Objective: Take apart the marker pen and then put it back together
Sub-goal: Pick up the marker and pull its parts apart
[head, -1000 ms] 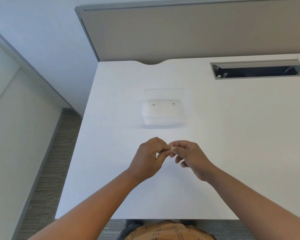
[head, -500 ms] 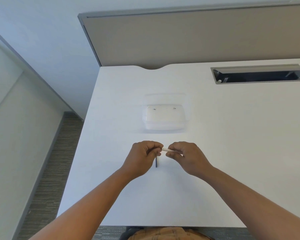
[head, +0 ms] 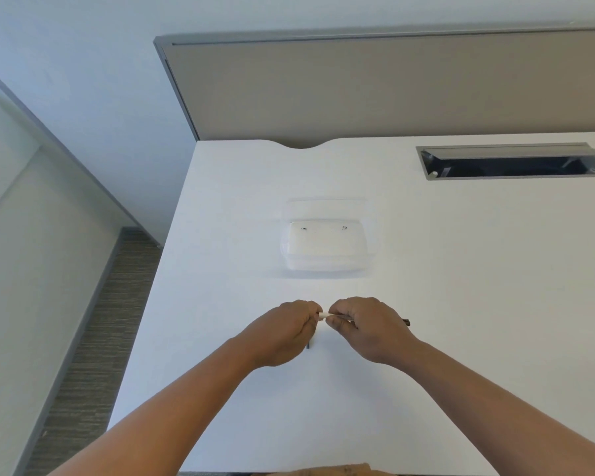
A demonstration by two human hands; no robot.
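Your left hand (head: 282,333) and right hand (head: 368,329) are meeting over the table (head: 461,269), the marker pen (head: 325,316) lying between them. The container (head: 325,249) is sitting at twelve o'clock, the cable slot (head: 509,162) at two.

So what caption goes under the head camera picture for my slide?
Both hands, left hand and right hand, hold a white marker pen above a white desk, near a clear plastic tray.

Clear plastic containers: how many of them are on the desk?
1. The clear plastic container sits on the white desk, beyond the two hands, toward the divider panel. No other shows, though the hands and arms hide part of the desk.
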